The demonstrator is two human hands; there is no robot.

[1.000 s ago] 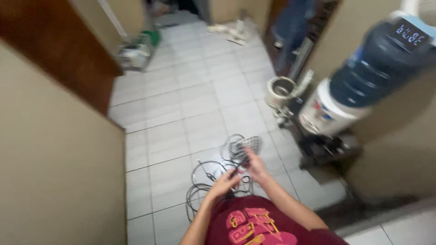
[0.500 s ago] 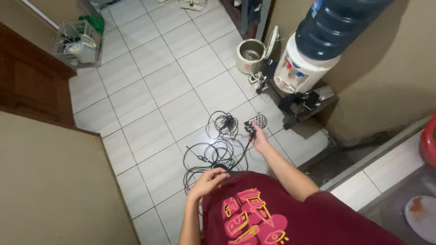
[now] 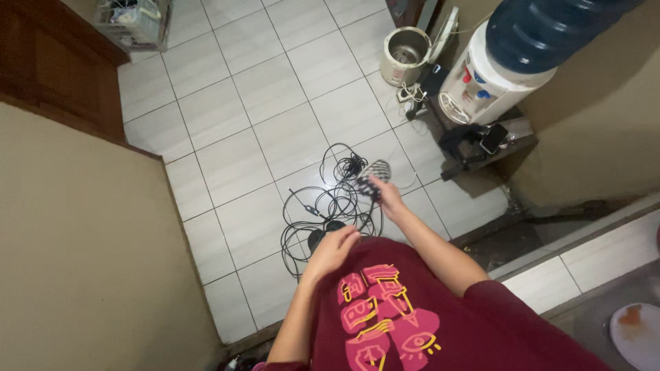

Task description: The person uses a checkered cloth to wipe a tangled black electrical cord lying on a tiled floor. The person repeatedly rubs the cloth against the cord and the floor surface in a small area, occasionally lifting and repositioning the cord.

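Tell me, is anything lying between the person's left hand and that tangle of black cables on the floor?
Nothing visible does. The left hand is right at the near edge of the black cables on the tiled floor, with no object between them. The right hand already grips a cable end beside a small patterned item.

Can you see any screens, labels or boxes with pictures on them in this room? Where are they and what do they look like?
Phone: dark flat rectangle with a blank screen, lying on the low stand beside the water dispenser.
Water dispenser: white body near the right wall, with a red and a blue tap and a colour sticker on its front.
Water bottle: big dark blue jug upside down on top; no label shows.
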